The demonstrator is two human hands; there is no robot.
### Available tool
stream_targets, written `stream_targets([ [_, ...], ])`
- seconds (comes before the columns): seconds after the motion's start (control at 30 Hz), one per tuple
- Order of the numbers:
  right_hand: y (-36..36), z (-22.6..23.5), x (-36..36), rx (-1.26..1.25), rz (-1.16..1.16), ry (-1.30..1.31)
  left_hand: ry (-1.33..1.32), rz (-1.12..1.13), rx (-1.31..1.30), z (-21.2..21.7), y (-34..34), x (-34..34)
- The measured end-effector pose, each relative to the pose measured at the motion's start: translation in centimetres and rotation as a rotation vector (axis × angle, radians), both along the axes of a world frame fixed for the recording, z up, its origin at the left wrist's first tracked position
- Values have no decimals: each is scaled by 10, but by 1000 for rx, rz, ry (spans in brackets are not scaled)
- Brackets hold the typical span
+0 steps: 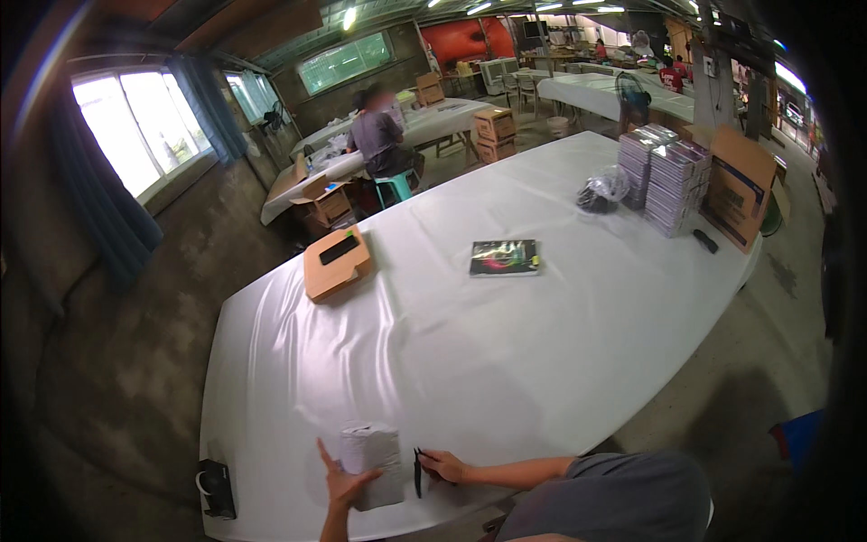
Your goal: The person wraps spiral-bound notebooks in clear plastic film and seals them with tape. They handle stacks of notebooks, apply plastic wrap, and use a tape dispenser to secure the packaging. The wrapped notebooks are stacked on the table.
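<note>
A grey-white wrapped packet [384, 452], roughly box-shaped, lies on the near part of the white-covered table. At its left side, my left hand [345, 483] has its fingers spread, with the thumb lying across the packet's face. My right hand [442, 466], just right of the packet, is closed round a slim black hand tool [418, 475]. The tool stands out lengthwise beside the packet, apart from it; its exact kind is too small to make out.
A black box [215, 490] stands at the table's near left corner. Farther off are a cardboard box [336, 266] bearing a black phone [340, 248], a dark glossy booklet [504, 257], and stacks of wrapped cases [673, 185]. A person [379, 140] sits at another table.
</note>
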State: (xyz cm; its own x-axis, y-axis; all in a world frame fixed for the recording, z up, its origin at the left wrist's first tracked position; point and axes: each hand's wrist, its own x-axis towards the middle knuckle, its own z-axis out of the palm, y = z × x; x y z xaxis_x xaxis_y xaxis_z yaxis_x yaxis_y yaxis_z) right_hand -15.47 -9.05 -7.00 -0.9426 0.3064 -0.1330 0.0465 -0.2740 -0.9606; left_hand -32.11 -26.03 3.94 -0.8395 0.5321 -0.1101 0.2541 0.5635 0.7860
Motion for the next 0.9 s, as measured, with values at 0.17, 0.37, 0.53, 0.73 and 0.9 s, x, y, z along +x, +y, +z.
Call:
stream_targets([
  [0.17,132,19,136,-397,-111,-100,-446,-161,295,13,156,123],
  [0.37,296,70,353,-110,-223,-368,-1144,-517,644,-98,340,232],
  [0.53,335,97,423,-340,-517,-10,-1505,-616,863,-88,437,355],
  [0.73,359,98,444,-374,-598,149,-1785,-499,930,-89,491,402],
  [0.9,384,83,443,-382,-653,6,-1598,-489,818,-91,512,400],
])
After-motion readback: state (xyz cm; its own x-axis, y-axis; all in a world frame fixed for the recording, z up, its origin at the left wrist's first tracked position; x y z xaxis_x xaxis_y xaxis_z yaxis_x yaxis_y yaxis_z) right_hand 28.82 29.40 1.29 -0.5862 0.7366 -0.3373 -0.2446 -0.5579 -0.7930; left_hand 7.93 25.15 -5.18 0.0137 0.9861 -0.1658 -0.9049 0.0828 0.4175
